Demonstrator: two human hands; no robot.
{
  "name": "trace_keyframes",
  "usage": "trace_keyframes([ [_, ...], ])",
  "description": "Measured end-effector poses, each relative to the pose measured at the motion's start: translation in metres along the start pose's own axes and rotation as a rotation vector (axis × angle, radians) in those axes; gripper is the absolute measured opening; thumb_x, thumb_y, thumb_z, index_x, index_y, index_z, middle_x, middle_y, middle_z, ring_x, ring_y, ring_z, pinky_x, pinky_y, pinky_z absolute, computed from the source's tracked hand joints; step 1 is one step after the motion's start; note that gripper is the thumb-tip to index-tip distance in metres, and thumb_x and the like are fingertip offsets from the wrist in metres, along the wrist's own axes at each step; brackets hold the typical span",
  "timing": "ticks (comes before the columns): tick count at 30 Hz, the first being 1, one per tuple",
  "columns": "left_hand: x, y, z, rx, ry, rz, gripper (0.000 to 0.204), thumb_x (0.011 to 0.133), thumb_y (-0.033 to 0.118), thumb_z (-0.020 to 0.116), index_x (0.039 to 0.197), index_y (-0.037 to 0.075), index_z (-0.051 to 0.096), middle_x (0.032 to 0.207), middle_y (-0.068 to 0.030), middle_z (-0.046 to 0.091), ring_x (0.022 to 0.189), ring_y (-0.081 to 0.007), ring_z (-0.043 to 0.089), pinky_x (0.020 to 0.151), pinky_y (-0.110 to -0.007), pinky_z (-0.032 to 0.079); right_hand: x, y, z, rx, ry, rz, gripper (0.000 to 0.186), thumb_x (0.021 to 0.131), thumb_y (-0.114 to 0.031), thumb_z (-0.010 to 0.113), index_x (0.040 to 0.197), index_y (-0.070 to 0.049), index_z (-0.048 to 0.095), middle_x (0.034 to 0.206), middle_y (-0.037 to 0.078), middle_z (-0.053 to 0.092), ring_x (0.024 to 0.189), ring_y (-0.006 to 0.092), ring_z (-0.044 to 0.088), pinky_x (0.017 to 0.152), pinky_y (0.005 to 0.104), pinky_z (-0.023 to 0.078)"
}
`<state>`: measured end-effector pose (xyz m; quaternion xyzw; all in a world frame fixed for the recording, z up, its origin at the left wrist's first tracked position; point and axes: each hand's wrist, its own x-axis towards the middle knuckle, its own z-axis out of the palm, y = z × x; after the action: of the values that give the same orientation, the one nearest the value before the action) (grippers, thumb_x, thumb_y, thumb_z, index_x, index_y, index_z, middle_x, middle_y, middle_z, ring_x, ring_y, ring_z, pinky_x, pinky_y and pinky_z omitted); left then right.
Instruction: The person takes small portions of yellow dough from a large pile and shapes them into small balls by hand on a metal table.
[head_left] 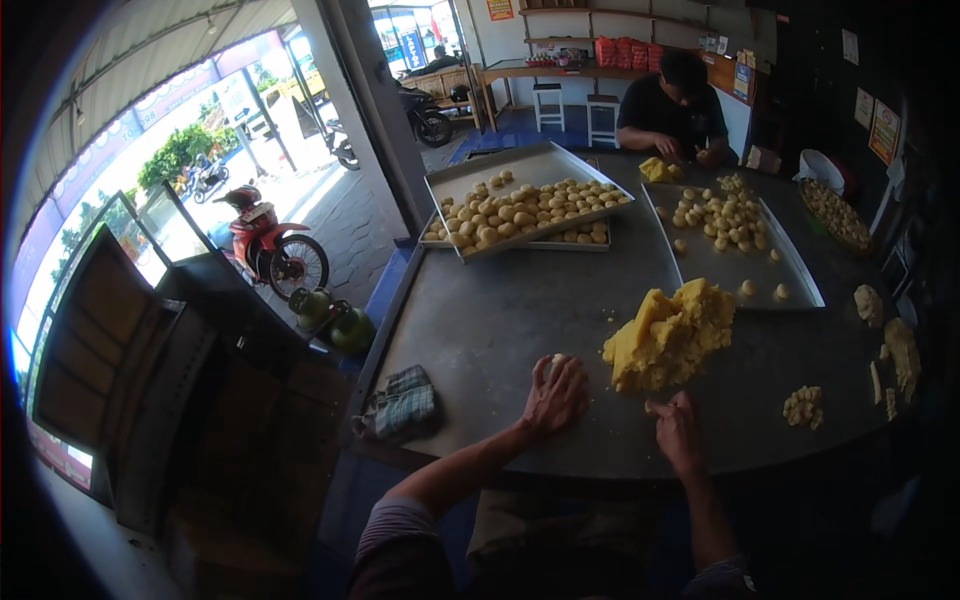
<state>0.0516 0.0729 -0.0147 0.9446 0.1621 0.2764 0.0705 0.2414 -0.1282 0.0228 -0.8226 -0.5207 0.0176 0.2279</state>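
My left hand [556,394] rests on the dark metal tabletop [490,330], its fingers curled around a small pale dough ball [557,359] that shows only in part. To its right, my right hand [680,432] is closed just in front of a large crumbly mound of yellow dough [668,338]. Whatever lies between the right fingers is too small to make out. Small yellow crumbs lie around the mound. Several little pale dough pieces [803,407] sit in a cluster farther right.
Stacked trays [530,238] of dough balls stand at the far left, another tray [800,283] at the far right. A checked cloth [402,402] lies near the left edge. Pale dough lumps [902,355] line the right side. Across the table a person [672,110] works beside a filled basket [838,215].
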Motion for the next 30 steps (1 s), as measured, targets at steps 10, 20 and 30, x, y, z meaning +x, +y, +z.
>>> trace_keyframes([
  [10, -0.032, 0.042, -0.020, 0.306, -0.198, -0.184, 0.040, 0.085, 0.017, 0.058, 0.124, 0.005, 0.053, 0.117, -0.0170, 0.049, 0.116, -0.0317, 0.046, 0.101, -0.056, 0.030, -0.024, 0.023, 0.010, -0.057, 0.094, 0.076, 0.049, 0.091, 0.007, 0.051, 0.139, 0.006, 0.046, 0.139, 0.028, 0.048, 0.125, 0.0437, 0.050, 0.106, 0.0445, 0.044],
  [20, -0.047, 0.064, -0.047, -0.424, -0.017, -0.777, 0.025, 0.093, 0.022, 0.058, 0.108, 0.002, 0.060, 0.104, -0.0166, 0.066, 0.103, -0.0347, 0.060, 0.091, -0.046, 0.044, -0.047, 0.006, -0.009, 0.189, -0.095, -0.067, 0.046, 0.090, 0.009, 0.050, 0.137, 0.003, 0.052, 0.139, 0.023, 0.053, 0.130, 0.0390, 0.051, 0.107, 0.0413, 0.046],
  [30, -0.017, 0.119, -0.027, -0.748, 0.060, -0.676, 0.037, 0.100, 0.028, 0.058, 0.124, 0.001, 0.065, 0.105, -0.0179, 0.073, 0.103, -0.0266, 0.071, 0.084, -0.036, 0.054, -0.035, -0.084, 0.014, 0.541, 0.125, 0.040, 0.036, 0.091, 0.001, 0.061, 0.127, 0.000, 0.062, 0.117, 0.022, 0.067, 0.111, 0.0386, 0.064, 0.095, 0.0410, 0.051],
])
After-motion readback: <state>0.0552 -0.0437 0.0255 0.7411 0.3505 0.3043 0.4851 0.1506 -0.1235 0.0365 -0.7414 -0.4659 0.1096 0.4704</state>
